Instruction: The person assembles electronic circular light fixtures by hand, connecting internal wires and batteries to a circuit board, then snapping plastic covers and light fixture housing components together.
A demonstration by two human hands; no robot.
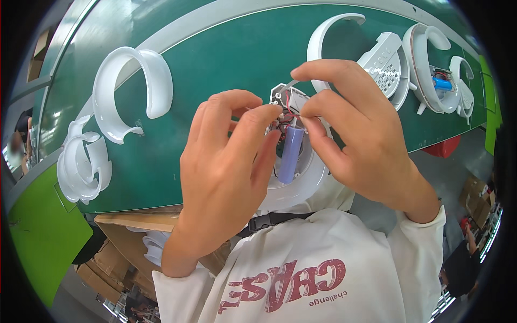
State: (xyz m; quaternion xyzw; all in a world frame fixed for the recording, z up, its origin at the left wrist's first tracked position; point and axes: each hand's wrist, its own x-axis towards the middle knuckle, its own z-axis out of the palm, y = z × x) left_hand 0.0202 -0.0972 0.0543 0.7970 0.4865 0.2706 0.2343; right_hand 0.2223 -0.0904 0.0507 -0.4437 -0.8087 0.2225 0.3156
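Observation:
In front of me is a white plastic housing (280,199), its inside exposed. A purple cylindrical battery (291,156) lies in it, beside thin red and black wires (290,107). My left hand (226,145) is closed in a pinch at the left side of the wires. From the right, my right hand (361,126) pinches at the same wires with its thumb and fingers, its index finger raised above. A thin pale strip (288,86) shows by the raised fingertip; whether it is held I cannot tell. My fingers hide part of the housing.
White curved shells (159,86) and a stack of white rings (83,167) lie left on the green table (215,54). At right are a perforated white cover (382,67) and another housing with a blue battery (442,84). A cardboard box (134,237) stands below the table edge.

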